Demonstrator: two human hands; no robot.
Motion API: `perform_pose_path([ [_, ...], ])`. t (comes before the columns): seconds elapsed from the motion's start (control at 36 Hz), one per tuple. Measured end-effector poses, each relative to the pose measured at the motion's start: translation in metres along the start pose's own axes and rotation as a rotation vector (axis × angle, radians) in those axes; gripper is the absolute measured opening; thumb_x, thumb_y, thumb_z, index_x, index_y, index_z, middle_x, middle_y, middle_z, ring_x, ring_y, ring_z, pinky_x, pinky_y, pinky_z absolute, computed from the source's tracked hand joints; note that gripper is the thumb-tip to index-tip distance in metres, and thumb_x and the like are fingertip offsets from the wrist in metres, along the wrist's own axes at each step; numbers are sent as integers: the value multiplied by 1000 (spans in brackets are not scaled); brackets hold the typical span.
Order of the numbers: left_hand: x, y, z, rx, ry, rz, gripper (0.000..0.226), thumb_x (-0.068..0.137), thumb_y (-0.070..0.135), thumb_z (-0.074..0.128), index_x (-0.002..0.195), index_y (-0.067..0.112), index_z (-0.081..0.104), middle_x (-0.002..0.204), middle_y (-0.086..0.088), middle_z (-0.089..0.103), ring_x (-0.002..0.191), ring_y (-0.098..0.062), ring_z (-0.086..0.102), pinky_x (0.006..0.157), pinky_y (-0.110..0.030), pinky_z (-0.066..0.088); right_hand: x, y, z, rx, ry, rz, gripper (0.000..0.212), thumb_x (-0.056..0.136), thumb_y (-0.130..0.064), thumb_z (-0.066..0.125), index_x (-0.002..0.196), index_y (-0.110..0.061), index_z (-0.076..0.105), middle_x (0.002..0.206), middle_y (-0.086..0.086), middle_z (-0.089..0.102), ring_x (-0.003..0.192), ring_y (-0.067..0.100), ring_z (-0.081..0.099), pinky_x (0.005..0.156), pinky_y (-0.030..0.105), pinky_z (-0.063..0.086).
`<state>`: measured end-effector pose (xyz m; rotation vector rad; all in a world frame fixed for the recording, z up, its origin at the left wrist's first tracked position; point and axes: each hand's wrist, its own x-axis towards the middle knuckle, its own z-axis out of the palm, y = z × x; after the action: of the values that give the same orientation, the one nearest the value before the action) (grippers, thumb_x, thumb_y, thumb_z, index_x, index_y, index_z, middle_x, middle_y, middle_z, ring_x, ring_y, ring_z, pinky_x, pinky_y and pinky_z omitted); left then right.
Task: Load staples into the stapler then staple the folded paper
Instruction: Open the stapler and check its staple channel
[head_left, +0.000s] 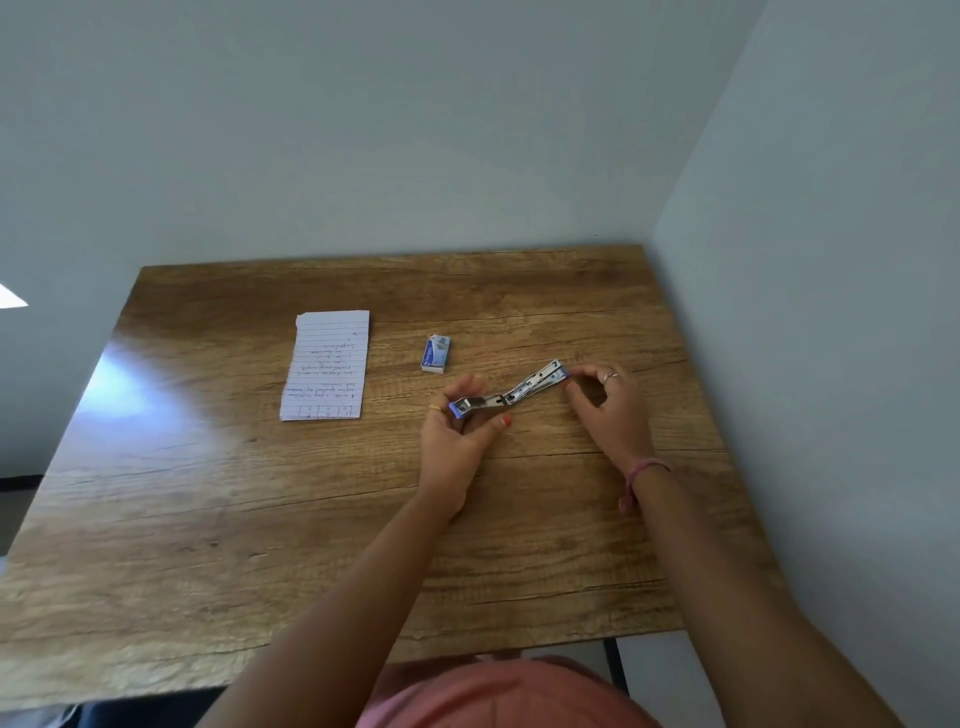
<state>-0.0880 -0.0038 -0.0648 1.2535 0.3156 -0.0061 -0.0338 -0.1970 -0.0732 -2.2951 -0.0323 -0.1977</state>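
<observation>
Stapler (511, 392), hinged fully open, lying mid-table, flanked by both hands. Left hand (460, 436) gripping its blue-tipped near end, fingers curled around it; right hand (610, 402) pinching the far blue tip between thumb and forefinger. Staple box (435, 353), blue, print unreadable, sitting just beyond. Folded paper (326, 364), lined, handwriting illegible, lying well left. Wooden table (260, 519) meeting walls at far and right edges.

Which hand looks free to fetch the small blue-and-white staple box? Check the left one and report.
Probably not at once: the left hand grips one end of the opened silver-and-blue stapler. Otherwise yes, since the small blue-and-white staple box lies just beyond it on bare wooden table, nothing between.
</observation>
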Motion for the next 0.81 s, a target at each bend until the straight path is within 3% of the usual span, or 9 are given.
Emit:
perform_pose_path([
  [0.08, -3, -1, -5, 72, -38, 3, 68, 76, -20, 66, 129, 18, 46, 126, -1, 60, 117, -9, 60, 99, -22, 47, 0, -2, -1, 40, 25, 26, 17, 90, -18, 64, 105, -15, 71, 111, 0, 64, 108, 16, 56, 94, 33, 47],
  [0.19, -6, -1, -15, 106, -45, -24, 69, 82, -23, 54, 128, 27, 43, 133, -5, 57, 116, -13, 62, 102, -31, 47, 0, -5, 1, 57, 28, 77, 17, 91, -17, 62, 105, -14, 70, 110, 3, 65, 106, 17, 56, 88, 27, 44],
  [0.39, -9, -1, -26, 191, -29, 15, 63, 83, -15, 61, 126, 28, 45, 127, -4, 57, 115, -10, 59, 94, -20, 49, -1, -8, 6, 49, 75, 98, 15, 90, -18, 64, 103, -18, 70, 107, -2, 64, 102, 12, 55, 86, 24, 44],
  [0.53, -9, 1, -27, 219, -72, -14, 62, 82, -8, 68, 132, 20, 43, 133, -8, 54, 124, -17, 54, 103, -34, 47, -5, -11, 13, 112, 145, 171, 12, 90, -22, 64, 101, -22, 70, 106, -6, 64, 101, 10, 58, 89, 30, 50],
  [0.61, -10, 2, -26, 243, -94, -16, 64, 82, -1, 71, 129, 30, 42, 133, -1, 53, 126, -15, 52, 104, -34, 46, -11, -15, 19, 183, 185, 228, 15, 92, -27, 61, 103, -23, 70, 104, -3, 67, 96, 11, 60, 83, 30, 52],
  [0.69, -10, 2, -27, 278, -127, 24, 65, 82, 2, 73, 130, 34, 43, 125, 14, 53, 120, -3, 53, 101, -24, 46, -18, -20, 26, 248, 223, 276, 24, 92, -38, 58, 103, -21, 70, 87, -3, 65, 79, 11, 58, 69, 28, 47],
  [0.81, -10, 4, -27, 318, -187, 54, 59, 83, 3, 72, 133, 23, 47, 130, 6, 58, 121, -5, 55, 102, -23, 44, -21, -30, 33, 297, 242, 315, 23, 88, -46, 62, 92, -25, 70, 82, 0, 66, 71, 8, 56, 62, 22, 46],
])
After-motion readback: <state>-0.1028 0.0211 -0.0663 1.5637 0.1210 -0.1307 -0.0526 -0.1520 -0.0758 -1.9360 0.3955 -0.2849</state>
